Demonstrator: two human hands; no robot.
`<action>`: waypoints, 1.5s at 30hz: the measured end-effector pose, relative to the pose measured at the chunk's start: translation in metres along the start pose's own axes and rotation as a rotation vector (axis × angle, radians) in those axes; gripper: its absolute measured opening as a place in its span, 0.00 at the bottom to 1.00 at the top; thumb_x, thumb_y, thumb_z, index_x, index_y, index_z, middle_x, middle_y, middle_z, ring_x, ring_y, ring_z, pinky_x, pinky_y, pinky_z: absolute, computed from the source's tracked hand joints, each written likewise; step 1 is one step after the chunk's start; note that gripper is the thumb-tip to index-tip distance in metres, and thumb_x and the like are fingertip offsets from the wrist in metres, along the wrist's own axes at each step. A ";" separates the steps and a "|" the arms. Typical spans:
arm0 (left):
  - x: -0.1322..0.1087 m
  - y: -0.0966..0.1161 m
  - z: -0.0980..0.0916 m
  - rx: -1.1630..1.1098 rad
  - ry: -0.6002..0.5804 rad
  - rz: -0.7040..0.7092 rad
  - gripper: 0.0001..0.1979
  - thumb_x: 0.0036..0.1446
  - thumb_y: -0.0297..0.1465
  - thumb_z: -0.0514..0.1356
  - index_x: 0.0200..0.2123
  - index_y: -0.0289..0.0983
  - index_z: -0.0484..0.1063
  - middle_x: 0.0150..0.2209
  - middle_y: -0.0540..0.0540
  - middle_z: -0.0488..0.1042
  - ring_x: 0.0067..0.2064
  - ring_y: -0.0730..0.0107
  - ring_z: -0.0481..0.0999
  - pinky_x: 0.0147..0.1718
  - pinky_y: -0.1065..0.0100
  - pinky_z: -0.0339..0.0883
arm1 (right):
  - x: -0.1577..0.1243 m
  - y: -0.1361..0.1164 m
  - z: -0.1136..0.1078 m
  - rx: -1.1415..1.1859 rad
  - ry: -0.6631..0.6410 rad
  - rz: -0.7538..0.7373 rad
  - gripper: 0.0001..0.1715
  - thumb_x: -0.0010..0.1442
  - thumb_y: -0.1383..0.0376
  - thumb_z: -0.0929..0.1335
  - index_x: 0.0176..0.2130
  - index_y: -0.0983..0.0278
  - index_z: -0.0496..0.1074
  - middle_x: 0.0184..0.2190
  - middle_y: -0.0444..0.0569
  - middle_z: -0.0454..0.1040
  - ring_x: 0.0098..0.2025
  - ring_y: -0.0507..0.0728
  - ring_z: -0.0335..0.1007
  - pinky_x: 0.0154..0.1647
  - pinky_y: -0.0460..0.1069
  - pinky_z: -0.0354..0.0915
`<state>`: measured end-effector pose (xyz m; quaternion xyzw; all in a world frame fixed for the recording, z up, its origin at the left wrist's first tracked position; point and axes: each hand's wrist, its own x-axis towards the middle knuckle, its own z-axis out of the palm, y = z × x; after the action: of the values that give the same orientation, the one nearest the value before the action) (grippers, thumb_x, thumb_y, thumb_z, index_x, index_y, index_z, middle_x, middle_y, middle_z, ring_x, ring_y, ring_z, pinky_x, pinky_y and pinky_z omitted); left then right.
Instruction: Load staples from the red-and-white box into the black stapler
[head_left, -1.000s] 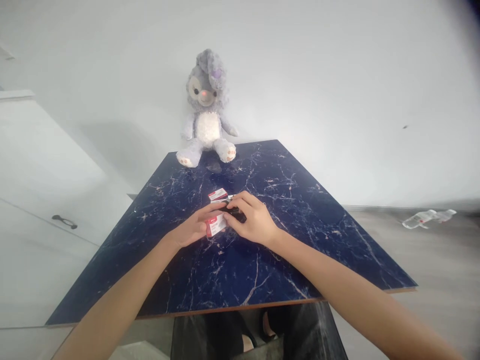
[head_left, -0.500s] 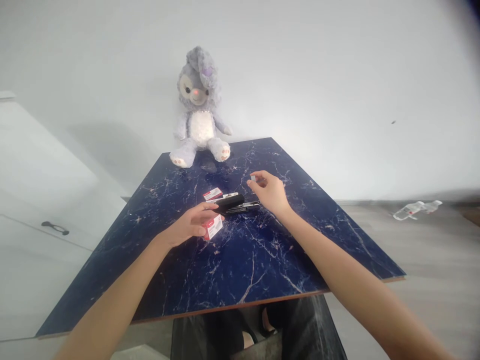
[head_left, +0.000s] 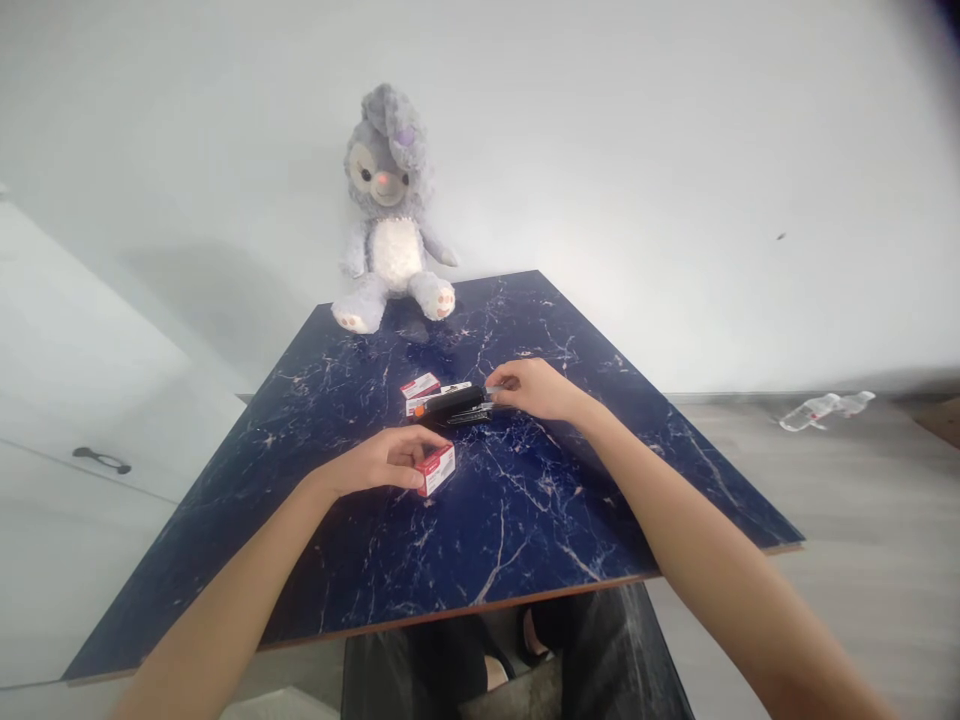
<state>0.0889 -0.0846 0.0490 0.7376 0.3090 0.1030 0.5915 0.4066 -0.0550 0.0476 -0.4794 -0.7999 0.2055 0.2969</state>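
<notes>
My left hand [head_left: 390, 460] is closed around a small red-and-white box [head_left: 437, 470], its fingers on the left side and top. The box rests on or just above the table. Behind it lies a black stapler [head_left: 454, 404] with an orange spot at its left end. At the stapler's right end my right hand [head_left: 536, 387] is closed in a pinch, the fingertips close to its metal part. Between them shows a bit of a small greyish piece, which looks like a strip of staples [head_left: 494, 391]. Whether it touches the stapler I cannot tell.
A second red-and-white box [head_left: 420, 386] lies behind the stapler, beside a white packet. The grey plush toy [head_left: 396, 250] sits at the far edge of the dark blue marbled table [head_left: 525, 540]. A white cabinet stands left; clear plastic [head_left: 825, 409] lies on the floor right.
My right hand has come down and slightly left to the stapler's right end with the greyish piece. My left hand has moved the box a little right and nearer me, off the stapler.
</notes>
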 end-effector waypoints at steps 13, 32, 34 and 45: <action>-0.002 0.004 -0.002 -0.034 0.071 0.016 0.26 0.60 0.40 0.62 0.61 0.44 0.69 0.63 0.39 0.68 0.55 0.52 0.73 0.51 0.58 0.68 | -0.001 0.004 0.005 -0.027 -0.082 -0.085 0.10 0.53 0.68 0.73 0.38 0.56 0.80 0.37 0.42 0.82 0.39 0.56 0.78 0.43 0.50 0.70; 0.000 -0.008 -0.007 -0.010 0.419 0.152 0.11 0.58 0.36 0.65 0.43 0.40 0.79 0.50 0.41 0.78 0.43 0.62 0.78 0.40 0.65 0.71 | -0.002 -0.002 -0.001 -0.097 -0.132 0.004 0.08 0.54 0.65 0.73 0.37 0.57 0.82 0.37 0.39 0.82 0.39 0.54 0.77 0.43 0.47 0.68; 0.001 -0.013 -0.010 0.037 0.646 0.230 0.08 0.59 0.36 0.64 0.38 0.39 0.79 0.39 0.45 0.79 0.31 0.70 0.74 0.31 0.68 0.68 | -0.002 -0.002 -0.001 -0.093 -0.135 0.017 0.08 0.54 0.65 0.72 0.36 0.56 0.82 0.37 0.39 0.82 0.39 0.54 0.77 0.42 0.46 0.68; 0.008 -0.021 -0.015 0.316 0.942 0.174 0.10 0.59 0.38 0.61 0.38 0.39 0.77 0.38 0.45 0.78 0.33 0.67 0.74 0.32 0.66 0.68 | 0.000 -0.004 0.001 -0.054 -0.173 0.059 0.06 0.53 0.64 0.72 0.32 0.56 0.82 0.34 0.40 0.82 0.36 0.54 0.76 0.41 0.47 0.67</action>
<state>0.0802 -0.0659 0.0319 0.7145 0.4916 0.4258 0.2579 0.4035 -0.0567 0.0492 -0.4912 -0.8133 0.2329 0.2075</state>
